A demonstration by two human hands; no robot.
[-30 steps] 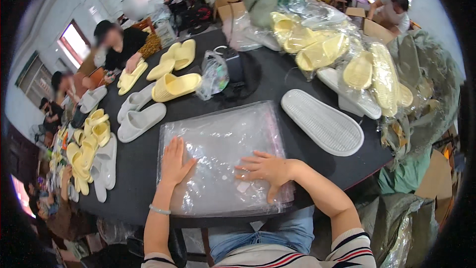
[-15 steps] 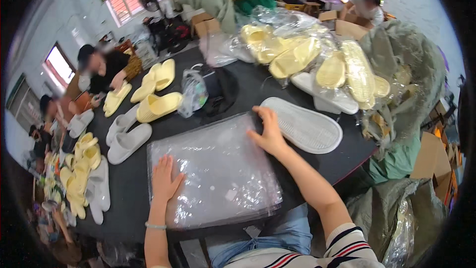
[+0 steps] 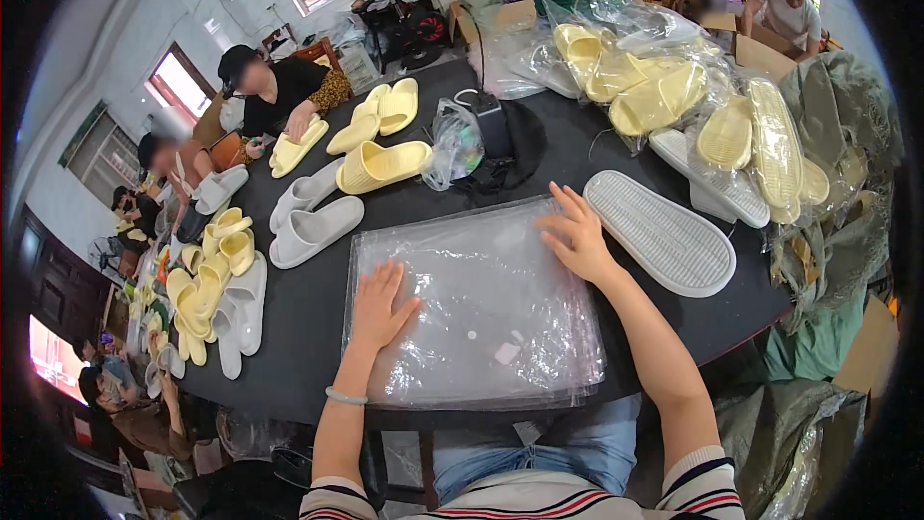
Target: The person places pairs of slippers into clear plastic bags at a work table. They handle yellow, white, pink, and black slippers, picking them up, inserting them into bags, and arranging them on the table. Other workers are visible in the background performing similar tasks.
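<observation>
Your hands are both spread and, as far as I can see, pinch nothing. Your left hand [image 3: 380,308] lies flat near nine o'clock on the stack of clear plastic film [image 3: 467,303]. Your right hand [image 3: 581,243] is at its two o'clock corner, fingers open and a little bent; whether these fingertips press down, I cannot tell.

The largest thing is the dark counter [image 3: 294,332]. Next comes the pile of bagged slippers [image 3: 664,96], mostly yellow, between one and two o'clock.

The stack lies flat on the counter, directly before you. It should be light, soft and slippery, so the layers may slide or wrinkle; the better hold is probably at a corner, with the other palm flat on top. Its long axis goes roughly from nine o'clock to three, the right end turned slightly toward two. I cannot tell which side opens.

Smaller, a grey slipper [image 3: 659,231] lies ridged sole upward just beside your right hand, its length from ten to four o'clock.
</observation>
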